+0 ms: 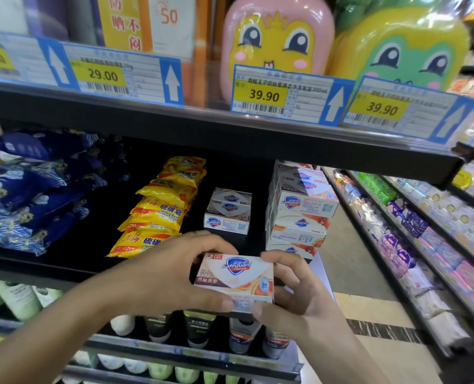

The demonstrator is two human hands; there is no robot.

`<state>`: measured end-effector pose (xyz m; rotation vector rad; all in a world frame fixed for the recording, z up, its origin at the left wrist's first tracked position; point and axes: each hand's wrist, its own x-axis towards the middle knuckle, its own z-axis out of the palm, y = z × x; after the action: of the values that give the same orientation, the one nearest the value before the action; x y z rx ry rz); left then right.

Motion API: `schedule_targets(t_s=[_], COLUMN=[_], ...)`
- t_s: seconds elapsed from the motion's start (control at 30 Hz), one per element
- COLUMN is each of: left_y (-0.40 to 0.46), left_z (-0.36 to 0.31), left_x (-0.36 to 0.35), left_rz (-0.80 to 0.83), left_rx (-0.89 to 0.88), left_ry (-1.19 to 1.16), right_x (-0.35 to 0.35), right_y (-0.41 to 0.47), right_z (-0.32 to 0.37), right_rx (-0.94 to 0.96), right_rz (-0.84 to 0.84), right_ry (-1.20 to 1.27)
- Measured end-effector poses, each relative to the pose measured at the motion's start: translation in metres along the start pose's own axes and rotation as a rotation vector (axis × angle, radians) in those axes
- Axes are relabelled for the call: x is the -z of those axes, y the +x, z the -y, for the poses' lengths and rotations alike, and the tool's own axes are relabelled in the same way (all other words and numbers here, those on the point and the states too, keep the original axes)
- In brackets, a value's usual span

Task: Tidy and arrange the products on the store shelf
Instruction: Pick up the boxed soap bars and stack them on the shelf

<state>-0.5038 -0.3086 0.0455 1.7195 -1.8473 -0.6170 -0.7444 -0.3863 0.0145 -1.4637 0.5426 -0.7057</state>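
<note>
Holding a Safeguard soap box by its ends, the left hand and right hand pinch it just short of the black shelf; a careless push could topple the stacked boxes beyond the fingers.

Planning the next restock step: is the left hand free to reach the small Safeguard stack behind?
Probably not yet: the left hand and right hand both grip the held Safeguard box. The path to the stack looks clear.
</note>
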Motion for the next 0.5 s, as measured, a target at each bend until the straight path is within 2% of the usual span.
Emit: schedule_targets(t_s=[0.1, 0.17, 0.27, 0.33, 0.4, 0.5], left_y=[0.011, 0.021, 0.044, 0.065, 0.089, 0.124], left_z=[0.001, 0.002, 0.001, 0.002, 0.007, 0.019], left_x=[0.004, 0.006, 0.012, 0.017, 0.022, 0.029], left_rz=[-0.047, -0.093, -0.157, -0.187, -0.196, -0.196], left_rx=[-0.029, -0.024, 0.017, 0.048, 0.083, 0.142], left_ry=[0.106, 0.154, 0.212, 0.252, 0.326, 0.343], right_x=[0.002, 0.006, 0.02, 0.027, 0.031, 0.035], right_y=[0.003, 0.006, 0.013, 0.019, 0.023, 0.024], right_z=[0.001, -0.002, -0.014, -0.025, -0.037, -0.048], right_rx=[0.002, 0.01, 0.138, 0.195, 0.196, 0.222], right_rz=[-0.024, -0.103, -0.3, -0.317, -0.285, -0.296], right_ry=[-0.047, -0.184, -0.699, -0.95, -1.064, -1.093])
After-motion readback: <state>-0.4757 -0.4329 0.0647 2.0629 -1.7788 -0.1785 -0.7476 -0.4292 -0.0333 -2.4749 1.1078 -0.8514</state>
